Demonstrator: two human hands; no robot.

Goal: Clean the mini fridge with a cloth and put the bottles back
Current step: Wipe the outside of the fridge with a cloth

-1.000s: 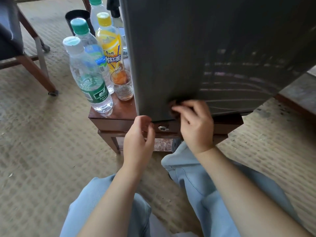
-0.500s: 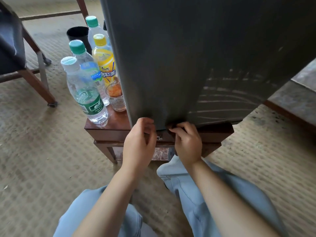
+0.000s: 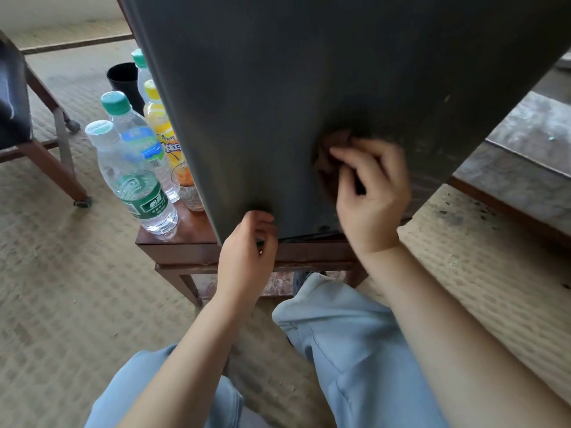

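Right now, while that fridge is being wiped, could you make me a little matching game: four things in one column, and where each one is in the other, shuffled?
Things:
1. cloth
2. left hand
3. green-label bottle
4. yellow-capped bottle

Places:
A. at the near corner of the table
B. under the right hand, against the fridge
C. partly hidden behind the fridge's edge
D. at the fridge's lower edge

Pairs: 1-B, 2-D, 3-A, 4-C
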